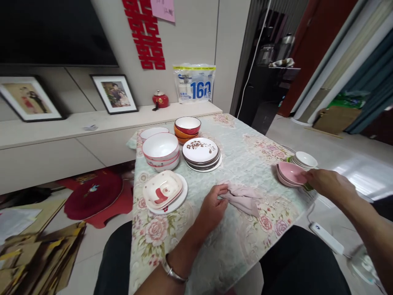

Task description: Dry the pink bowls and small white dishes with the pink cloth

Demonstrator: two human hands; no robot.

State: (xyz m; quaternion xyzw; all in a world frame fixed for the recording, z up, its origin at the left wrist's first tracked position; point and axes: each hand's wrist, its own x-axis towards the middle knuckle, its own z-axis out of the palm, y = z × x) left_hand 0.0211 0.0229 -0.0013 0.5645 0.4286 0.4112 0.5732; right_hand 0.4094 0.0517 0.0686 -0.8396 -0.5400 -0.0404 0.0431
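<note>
At the front middle of the table, my left hand (213, 207) has its fingers closed on the edge of a crumpled pale pink cloth (244, 198). My right hand (330, 184) reaches to the table's right edge, its fingers at the rim of a pink bowl (291, 173) that appears stacked on another pink one. Just behind these stands a pile of small white bowls (306, 159). Left of the cloth lie square patterned dishes (162, 189) on a white plate (181, 196). Farther back is a stack of brown-rimmed plates (200, 150).
Large white bowls (161, 147) with red rims and a stack of red and orange bowls (187, 125) occupy the back left of the table (233, 151). Behind it, a ledge (144, 119) holds frames, a red pot (161, 100) and a bag of cups (195, 84). A red stool (93, 196) stands left.
</note>
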